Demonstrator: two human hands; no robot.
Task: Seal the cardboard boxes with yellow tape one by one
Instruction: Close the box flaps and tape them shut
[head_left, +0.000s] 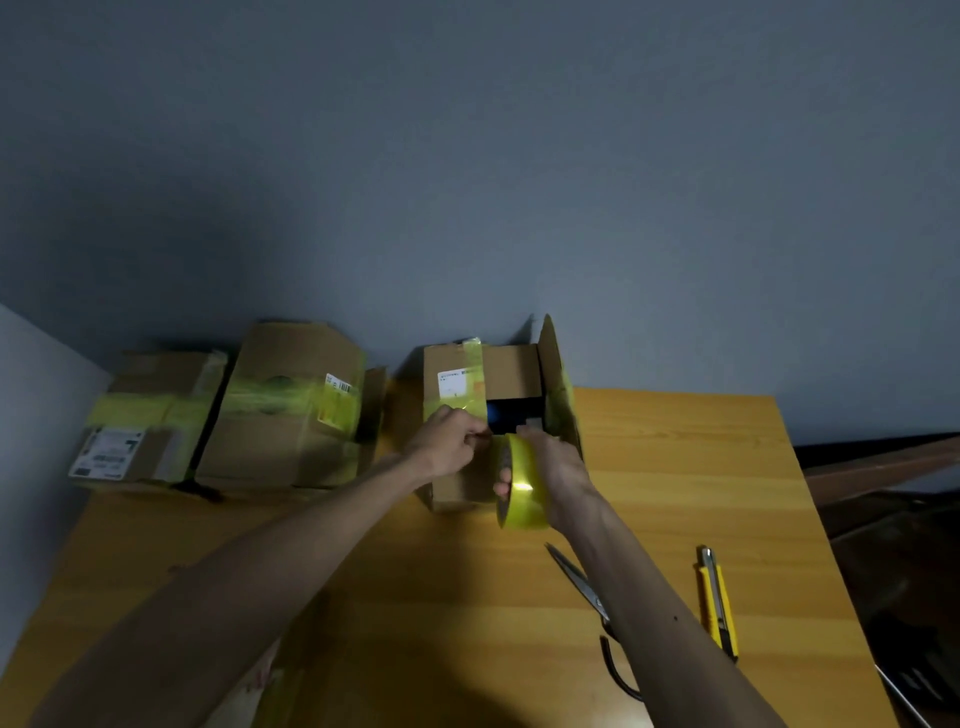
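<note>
The right hand (561, 467) curls its fingers (503, 475) round the roll (522, 486), just near of the open box (457, 374) on the counter (727, 467). The left hand (447, 441) pinches the roll's edge. With the flaps unheld, pulled tape may stick to itself or land crooked.

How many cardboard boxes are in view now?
3: left box farthest left, middle box beside it, open box in the centre. Another may be hidden at the bottom edge.
</note>
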